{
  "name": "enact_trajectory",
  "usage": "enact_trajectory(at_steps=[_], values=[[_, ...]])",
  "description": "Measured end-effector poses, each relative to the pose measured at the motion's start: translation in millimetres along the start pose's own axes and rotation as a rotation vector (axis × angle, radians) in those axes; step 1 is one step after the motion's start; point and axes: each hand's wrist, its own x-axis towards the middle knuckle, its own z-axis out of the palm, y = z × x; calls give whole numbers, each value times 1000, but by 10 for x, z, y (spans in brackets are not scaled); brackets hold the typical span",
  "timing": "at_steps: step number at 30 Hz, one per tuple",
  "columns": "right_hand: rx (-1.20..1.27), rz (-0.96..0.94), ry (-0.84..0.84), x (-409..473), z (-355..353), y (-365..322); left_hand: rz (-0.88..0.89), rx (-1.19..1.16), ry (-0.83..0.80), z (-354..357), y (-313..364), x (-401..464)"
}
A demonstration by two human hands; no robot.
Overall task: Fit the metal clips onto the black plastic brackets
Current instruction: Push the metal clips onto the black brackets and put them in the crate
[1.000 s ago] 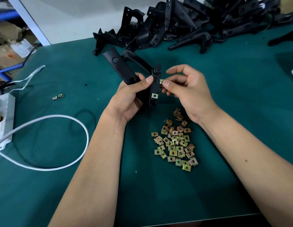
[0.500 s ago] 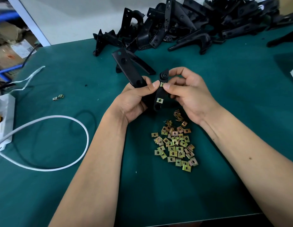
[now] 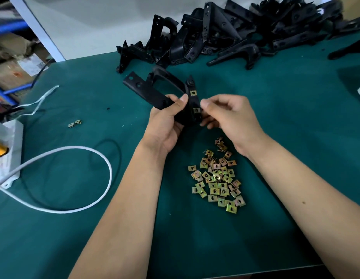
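Green mat covers bench; pile of black brackets along far edge. Left hand grips one bracket above mat, thumb across its flat arm. Right hand, fingers curled, at bracket's right edge, apparently pinching it; contact partly hidden. Two clips seated on bracket. Loose clip heap near, below hands.
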Motion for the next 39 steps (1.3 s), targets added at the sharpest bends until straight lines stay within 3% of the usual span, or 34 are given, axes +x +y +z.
enact_trajectory(at_steps=[7, 15, 22, 27, 33, 39], values=[[-326, -112, 103, -26, 61, 21, 97, -27, 44, 92, -98, 5], [-375, -111, 217, -53, 138, 16, 270, 74, 132, 194, -163, -24], [-391, -162, 201, -48, 53, -63, 330, 154, 174, 314, -105, -65], [-379, -134, 100, -118, -194, -204, 274, 194, 69, 448, -47, -139], [-290, -248, 453, -443, -842, -568, 201, 229, -143, 1314, -129, -291], [-187, -289, 828, -1179, -1960, -856, 192, 206, -451, 2717, -541, -727]])
